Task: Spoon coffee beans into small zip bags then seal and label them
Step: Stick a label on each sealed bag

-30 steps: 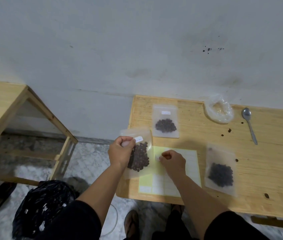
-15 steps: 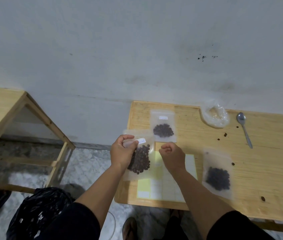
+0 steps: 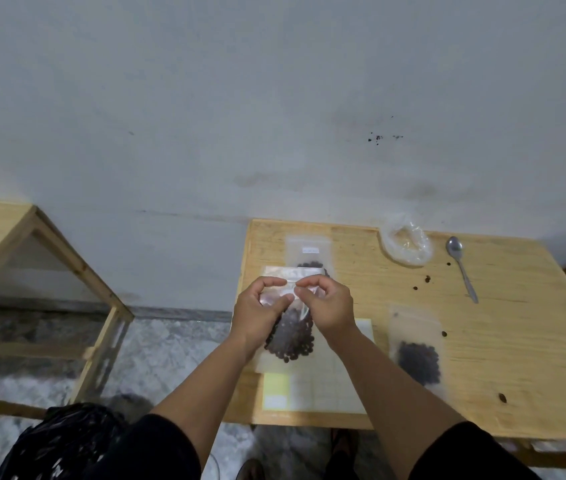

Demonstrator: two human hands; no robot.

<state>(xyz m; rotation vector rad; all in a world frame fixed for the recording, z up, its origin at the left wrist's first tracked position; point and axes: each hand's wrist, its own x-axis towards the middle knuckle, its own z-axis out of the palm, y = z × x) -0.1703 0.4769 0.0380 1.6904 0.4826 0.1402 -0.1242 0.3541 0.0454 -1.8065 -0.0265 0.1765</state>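
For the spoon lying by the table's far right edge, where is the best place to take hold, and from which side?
Take the spoon by its handle, near the slim end that points toward the person. It lies flat on the table, bowl at the far end, apart from the crumpled plastic bag. A pinch from above with the right hand probably suits, since that hand is nearer; at present both hands hold a bean bag.

A small wooden table [image 3: 517, 341] stands against a wall. At its back edge lie a flat zip bag of coffee beans with a label [image 3: 310, 252], then to the right a crumpled clear plastic bag [image 3: 407, 244] and a metal spoon [image 3: 461, 266]. A sheet of stickers [image 3: 323, 386] lies at the front edge, another bean-filled zip bag [image 3: 416, 351] to its right. Both hands hold a third zip bag of beans [image 3: 292, 336] above the sheet.
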